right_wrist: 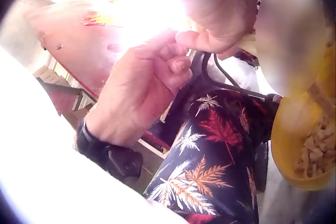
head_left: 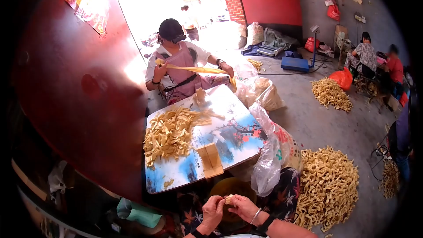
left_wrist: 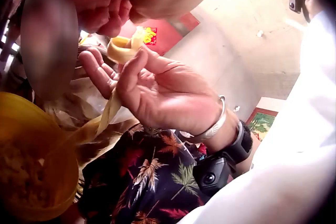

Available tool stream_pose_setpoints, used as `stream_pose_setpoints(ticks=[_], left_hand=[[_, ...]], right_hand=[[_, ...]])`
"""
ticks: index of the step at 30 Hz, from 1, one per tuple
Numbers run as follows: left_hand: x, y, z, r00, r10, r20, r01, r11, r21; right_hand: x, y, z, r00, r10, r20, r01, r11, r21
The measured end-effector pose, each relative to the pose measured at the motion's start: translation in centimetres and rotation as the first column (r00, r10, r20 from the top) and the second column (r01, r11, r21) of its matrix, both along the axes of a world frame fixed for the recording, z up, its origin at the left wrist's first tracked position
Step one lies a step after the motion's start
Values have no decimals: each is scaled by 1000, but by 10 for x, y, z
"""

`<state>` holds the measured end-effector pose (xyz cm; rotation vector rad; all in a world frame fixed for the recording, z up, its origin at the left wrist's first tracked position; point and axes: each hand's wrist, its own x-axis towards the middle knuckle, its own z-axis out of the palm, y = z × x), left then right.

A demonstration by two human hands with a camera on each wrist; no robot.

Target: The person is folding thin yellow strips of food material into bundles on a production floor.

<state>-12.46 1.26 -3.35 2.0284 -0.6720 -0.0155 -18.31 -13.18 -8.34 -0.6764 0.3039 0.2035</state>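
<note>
A pale yellow strip [left_wrist: 123, 53] is bent into a small loop between the two hands in the left wrist view. My left hand [head_left: 212, 212] pinches one side of it, fingers curled. With thumb and forefinger my right hand [head_left: 243, 208] pinches the other side, and the strip's tail hangs below its palm in the left wrist view. The fingertips nearly meet over a yellow bowl [right_wrist: 286, 155] that holds small pale pieces. In the right wrist view glare hides the strip, while my left hand [right_wrist: 139, 90] and right hand [right_wrist: 226, 11] show close together.
A painted table [head_left: 229, 136] ahead bears a heap of yellow strips [head_left: 169, 134] and a wooden block [head_left: 210, 160]. Across it, a person [head_left: 185, 64] stretches a long strip. Plastic bags [head_left: 266, 163] and a large pile of knotted pieces [head_left: 328, 185] lie to the right.
</note>
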Motion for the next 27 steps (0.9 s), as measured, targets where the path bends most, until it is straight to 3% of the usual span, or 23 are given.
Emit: stream_pose_setpoints(ticks=[2,4,6,8,10,11,13,14,16,17,20,21,22,24,25,26,27], left_hand=[[-2,1,3,995,-10,-98,5,999,-54],[-5,-4,8,1000,-6,12,6,1000,-19],[-8,-3,15,999,-10,-44,9,1000,-22],[-3,-2,16,999,-32,25,33,999,-39],[4,2,19,998,-28,62,31,998,-59],[12,5,17,997,-24,76,28,999,-40],[25,13,14,997,-32,73,33,999,-23],[27,13,11,985,-19,-172,-2,993,-121],[27,14,3,785,-66,-617,-134,953,-273],[30,15,-10,728,-211,-652,-157,875,-458],[17,5,-6,518,-406,-753,-316,727,-610],[10,8,-13,472,-482,-739,-266,721,-640],[3,3,-16,497,-426,-756,-345,702,-623],[6,1,-27,636,-323,-701,-291,741,-606],[10,4,-27,709,-244,-662,-228,808,-543],[13,5,-17,774,-178,-608,-177,860,-478],[15,7,-7,792,-164,-588,-142,887,-439]], right_hand=[[3,-1,4,1000,-25,-16,24,999,-48],[7,10,-4,1000,13,18,-14,1000,5],[7,12,1,1000,-4,8,4,1000,2],[4,11,18,1000,2,-30,-11,956,-293],[-1,9,36,996,47,-69,-80,788,-610],[-5,7,41,996,54,-69,-86,740,-667],[-7,4,26,991,89,98,26,591,-806],[-8,3,21,977,119,177,93,508,-856],[-10,6,39,993,22,118,84,572,-816],[-8,9,46,996,-25,87,85,603,-794],[-3,17,47,993,-106,54,109,637,-763],[-1,21,44,976,-121,181,218,518,-827],[0,24,38,945,-117,305,326,389,-862],[3,23,25,885,-41,464,464,151,-873],[7,17,19,870,20,493,492,53,-869],[3,15,17,859,85,505,509,-31,-860],[0,13,34,892,40,450,451,6,-893]])
